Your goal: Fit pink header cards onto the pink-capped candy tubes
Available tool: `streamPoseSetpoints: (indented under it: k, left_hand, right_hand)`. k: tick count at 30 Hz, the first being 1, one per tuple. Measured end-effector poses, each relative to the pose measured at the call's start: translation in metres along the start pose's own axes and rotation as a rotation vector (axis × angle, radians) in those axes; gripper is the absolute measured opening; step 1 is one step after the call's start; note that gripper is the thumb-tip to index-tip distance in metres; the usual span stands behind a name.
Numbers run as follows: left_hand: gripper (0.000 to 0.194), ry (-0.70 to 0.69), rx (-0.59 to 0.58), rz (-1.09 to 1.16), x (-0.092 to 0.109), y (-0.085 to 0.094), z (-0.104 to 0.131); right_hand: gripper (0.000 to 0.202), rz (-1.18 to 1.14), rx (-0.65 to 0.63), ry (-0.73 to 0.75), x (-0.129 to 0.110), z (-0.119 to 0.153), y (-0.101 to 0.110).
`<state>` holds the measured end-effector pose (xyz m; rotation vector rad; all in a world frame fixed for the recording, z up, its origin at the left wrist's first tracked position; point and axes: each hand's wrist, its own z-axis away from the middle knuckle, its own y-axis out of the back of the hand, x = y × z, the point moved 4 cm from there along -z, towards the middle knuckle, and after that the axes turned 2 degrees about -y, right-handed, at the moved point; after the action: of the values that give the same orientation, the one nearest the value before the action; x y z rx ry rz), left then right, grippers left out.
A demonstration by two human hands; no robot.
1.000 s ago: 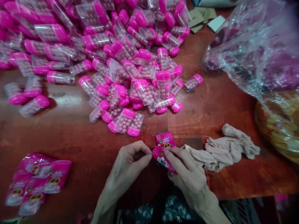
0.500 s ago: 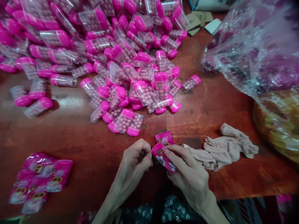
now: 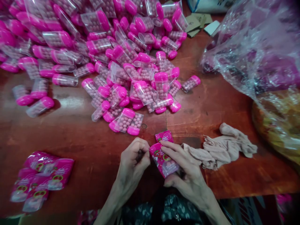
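Observation:
My right hand (image 3: 187, 167) grips a pink printed packet (image 3: 161, 157), fingers across its face and thumb at its lower end. Pale balls show faintly through the packet's clear lower part. Close against the packet's left edge is my left hand (image 3: 134, 159), its fingers curled into a pinch; what lies between its fingertips is hidden. Just beyond the held packet lies another pink printed piece (image 3: 164, 135), partly covered by it and by my right fingers. A large heap of clear containers with pink caps (image 3: 145, 93), filled with pale pink balls, spreads across the table farther back.
Several pink printed packets (image 3: 58, 172) lie grouped at the left. A crumpled beige cloth (image 3: 220, 150) rests right of my right hand. Clear plastic sheeting (image 3: 243, 59) bulges at the right above a yellowish rounded thing (image 3: 278, 122). Cardboard pieces (image 3: 195, 23) lie at the back.
The packet in my right hand has turned, so more of its face and its clear lower part show. Both hands have shifted slightly left, with the left still pinched.

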<state>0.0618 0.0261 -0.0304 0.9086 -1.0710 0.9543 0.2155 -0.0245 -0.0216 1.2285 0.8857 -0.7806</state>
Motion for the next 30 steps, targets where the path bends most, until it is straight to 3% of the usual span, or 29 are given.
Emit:
streamPoseSetpoints:
  k: [6, 12, 18, 24, 30]
  left_hand:
    - [0.014, 0.003, 0.005, 0.009, -0.003, 0.004, 0.002]
    - [0.013, -0.047, -0.018, 0.03, -0.003, 0.008, 0.005]
    - [0.011, -0.012, -0.079, 0.126, -0.004, 0.006, 0.008]
    - [0.014, -0.201, -0.042, -0.1, 0.009, 0.01, 0.005]
    - [0.015, -0.203, -0.06, -0.187, 0.013, 0.009, 0.005]
  right_hand:
    - [0.049, -0.297, -0.125, -0.087, -0.001, 0.001, 0.001]
    - [0.048, -0.496, -0.138, -0.131, 0.003, 0.003, -0.003]
    - [0.046, -0.867, -0.198, -0.215, 0.0, 0.0, -0.006]
    - [0.05, -0.874, -0.181, -0.19, 0.0, -0.005, -0.009]
    - [0.068, -0.872, -0.206, -0.205, 0.002, -0.002, -0.013]
